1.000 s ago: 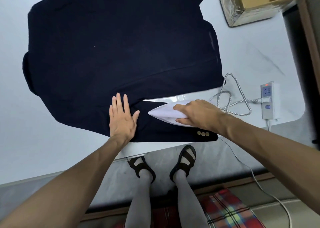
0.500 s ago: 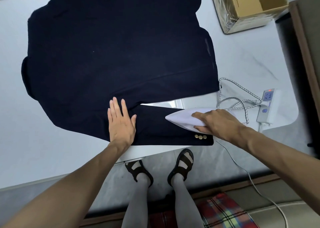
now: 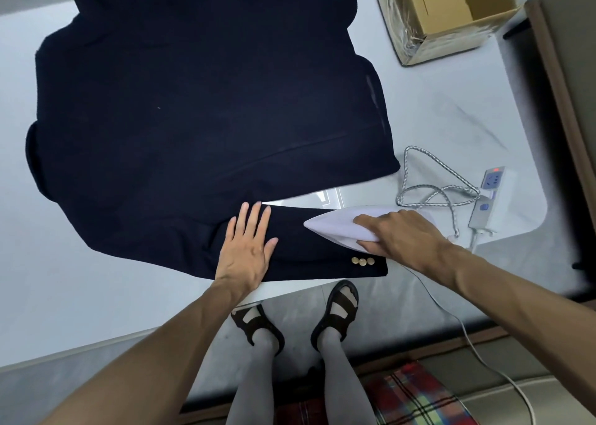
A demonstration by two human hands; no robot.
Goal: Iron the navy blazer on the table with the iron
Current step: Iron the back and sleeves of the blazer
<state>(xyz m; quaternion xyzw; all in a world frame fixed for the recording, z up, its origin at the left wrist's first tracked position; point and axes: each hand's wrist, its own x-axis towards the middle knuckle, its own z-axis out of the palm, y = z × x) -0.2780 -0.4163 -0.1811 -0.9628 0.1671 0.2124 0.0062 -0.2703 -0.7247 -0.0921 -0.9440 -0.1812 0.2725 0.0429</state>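
White iron (image 3: 335, 229) lies crosswise on the sleeve (image 3: 322, 263), tip pointing left.

The left hand (image 3: 246, 250) lies flat, fingers straight and together; the right hand (image 3: 401, 235) curls in a grip, forearm outstretched.

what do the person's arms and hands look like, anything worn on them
The left hand and right hand wear no gloves, and no ring, watch or bracelet shows. The left arm and right arm are bare as far up as the frame reaches, with no sleeve or cuff in view.
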